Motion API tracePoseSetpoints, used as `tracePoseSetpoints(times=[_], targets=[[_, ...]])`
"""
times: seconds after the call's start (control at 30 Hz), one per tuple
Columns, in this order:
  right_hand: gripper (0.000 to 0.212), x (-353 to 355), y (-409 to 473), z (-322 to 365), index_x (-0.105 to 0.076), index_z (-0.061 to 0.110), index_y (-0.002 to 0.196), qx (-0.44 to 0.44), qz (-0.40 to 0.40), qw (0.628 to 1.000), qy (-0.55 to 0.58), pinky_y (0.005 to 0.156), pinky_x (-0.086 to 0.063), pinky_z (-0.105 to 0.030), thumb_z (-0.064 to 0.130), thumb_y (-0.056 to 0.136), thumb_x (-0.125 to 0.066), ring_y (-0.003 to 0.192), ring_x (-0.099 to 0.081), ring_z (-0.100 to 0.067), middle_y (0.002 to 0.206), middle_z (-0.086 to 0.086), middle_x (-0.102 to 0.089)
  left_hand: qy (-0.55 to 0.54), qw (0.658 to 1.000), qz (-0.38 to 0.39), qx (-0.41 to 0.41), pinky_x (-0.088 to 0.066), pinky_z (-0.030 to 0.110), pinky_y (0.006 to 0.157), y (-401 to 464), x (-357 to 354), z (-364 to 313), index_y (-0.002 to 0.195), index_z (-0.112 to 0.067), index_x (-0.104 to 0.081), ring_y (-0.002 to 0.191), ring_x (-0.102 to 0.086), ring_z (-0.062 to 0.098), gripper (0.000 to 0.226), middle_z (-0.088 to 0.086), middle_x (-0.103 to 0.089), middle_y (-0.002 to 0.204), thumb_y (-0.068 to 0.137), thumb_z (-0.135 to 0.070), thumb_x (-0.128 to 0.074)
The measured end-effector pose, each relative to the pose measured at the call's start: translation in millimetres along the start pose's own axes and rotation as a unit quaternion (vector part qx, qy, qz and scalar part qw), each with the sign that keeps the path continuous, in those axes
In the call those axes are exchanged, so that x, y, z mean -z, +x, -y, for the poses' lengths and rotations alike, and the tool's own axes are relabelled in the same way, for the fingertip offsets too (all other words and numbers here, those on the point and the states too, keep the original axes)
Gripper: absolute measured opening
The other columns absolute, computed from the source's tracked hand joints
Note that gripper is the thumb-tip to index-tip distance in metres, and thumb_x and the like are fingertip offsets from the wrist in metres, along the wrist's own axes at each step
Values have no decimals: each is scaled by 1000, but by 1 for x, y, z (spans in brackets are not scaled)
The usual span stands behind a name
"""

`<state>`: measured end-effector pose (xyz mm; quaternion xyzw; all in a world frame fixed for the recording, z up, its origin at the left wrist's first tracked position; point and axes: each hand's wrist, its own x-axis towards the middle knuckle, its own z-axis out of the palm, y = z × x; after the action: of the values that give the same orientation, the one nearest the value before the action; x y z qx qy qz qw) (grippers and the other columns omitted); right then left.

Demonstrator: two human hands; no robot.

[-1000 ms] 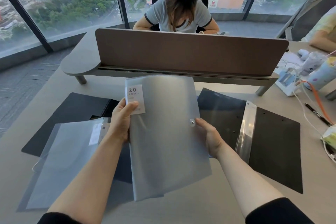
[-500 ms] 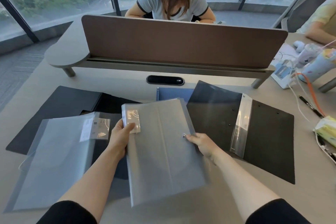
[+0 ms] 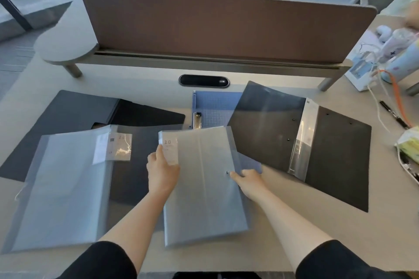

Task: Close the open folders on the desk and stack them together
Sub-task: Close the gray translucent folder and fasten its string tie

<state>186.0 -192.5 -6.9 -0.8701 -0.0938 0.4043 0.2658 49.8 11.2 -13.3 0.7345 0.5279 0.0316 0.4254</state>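
Note:
A closed translucent grey folder (image 3: 204, 188) with a "20" label lies low over the desk's middle. My left hand (image 3: 161, 170) grips its left edge by the label, thumb on top. My right hand (image 3: 248, 180) holds its right edge beside the snap button. A second translucent grey folder (image 3: 65, 186) lies open on the left, over an open black folder (image 3: 68, 111). Another black folder (image 3: 328, 149) with a clear spine strip lies open on the right. A blue clipboard folder (image 3: 215, 106) shows behind the held one.
A brown divider panel (image 3: 226, 22) stands across the back, with a person seated behind it. A black cable port (image 3: 204, 80) sits below it. At the right edge are bottles (image 3: 399, 43), cables, a pen (image 3: 392, 113) and a yellow pack (image 3: 410, 145).
The held grey folder has come down from upright in front of me to nearly flat over the desk. Both hands kept their grip, and the view tilted down.

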Motion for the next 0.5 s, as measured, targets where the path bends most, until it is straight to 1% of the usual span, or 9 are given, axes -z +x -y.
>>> tracePoseSetpoints(times=[0.03, 0.1, 0.13, 0.2, 0.27, 0.3, 0.37, 0.43, 0.5], targets=[[45, -2, 0, 0, -50, 20, 59, -4, -5, 1000, -6, 54, -35, -28, 46, 94, -56, 61, -52, -11, 63, 6, -56, 55, 998, -11, -27, -44, 53, 103, -4, -3, 1, 150, -23, -30, 127, -41, 34, 70, 10, -38, 145, 87, -14, -59], [48, -3, -1, 0, -39, 20, 58, -11, -14, 999, -28, 50, -28, -29, 49, 93, -56, 55, -45, -11, 59, 6, -48, 149, 984, -23, -99, -32, 51, 113, -13, -9, 0, 151, -21, -32, 140, -31, 34, 71, 9, -34, 155, 87, -14, -60], [49, -3, -2, 1, -38, 19, 59, -6, -18, 999, -48, 50, -27, -31, 52, 92, -55, 54, -44, -13, 59, 5, -46, 185, 973, -2, -139, -26, 49, 117, -17, -13, -2, 151, -22, -34, 145, -26, 34, 71, 8, -30, 160, 87, -17, -62], [50, -1, -2, 3, -38, 19, 61, -6, -22, 995, -93, 51, -26, -32, 56, 91, -53, 55, -43, -16, 59, 3, -45, 241, 944, 84, -211, -13, 46, 123, -22, -23, -8, 153, -28, -33, 153, -11, 31, 72, 5, -19, 166, 89, -30, -65], [52, 0, -2, 5, -37, 18, 62, -5, -26, 988, -149, 50, -26, -33, 60, 89, -51, 56, -42, -17, 59, 3, -44, 302, 903, 160, -259, 0, 45, 124, -26, -35, -13, 155, -33, -27, 156, 2, 27, 74, 1, -7, 169, 91, -41, -62], [52, 2, -1, 6, -37, 18, 62, -6, -25, 984, -177, 49, -27, -33, 60, 89, -51, 56, -42, -18, 59, 2, -44, 329, 886, 180, -273, 3, 45, 124, -26, -40, -14, 156, -35, -25, 156, 6, 26, 74, 0, -2, 170, 91, -44, -61], [44, 8, 1, 9, -42, 16, 62, -23, -4, 969, -247, 53, -33, -30, 48, 90, -52, 63, -49, -21, 65, -1, -50, 362, 865, 194, -287, 6, 46, 124, -26, -48, -14, 155, -37, -24, 155, 10, 26, 74, -1, 3, 170, 91, -49, -59], [20, 17, 2, 13, -46, 14, 69, -63, 30, 950, -303, 58, -37, -26, 22, 87, -49, 74, -53, -24, 73, -3, -53, 379, 857, 192, -292, 6, 48, 125, -24, -52, -13, 155, -39, -23, 155, 12, 27, 74, 0, 6, 170, 91, -52, -58], [13, 25, 3, 18, -46, 13, 70, -92, 56, 941, -320, 54, -33, -24, 12, 82, -47, 67, -50, -21, 70, -2, -50, 389, 852, 190, -295, 7, 49, 124, -22, -53, -10, 155, -40, -22, 155, 13, 27, 75, 0, 7, 169, 91, -53, -58]])
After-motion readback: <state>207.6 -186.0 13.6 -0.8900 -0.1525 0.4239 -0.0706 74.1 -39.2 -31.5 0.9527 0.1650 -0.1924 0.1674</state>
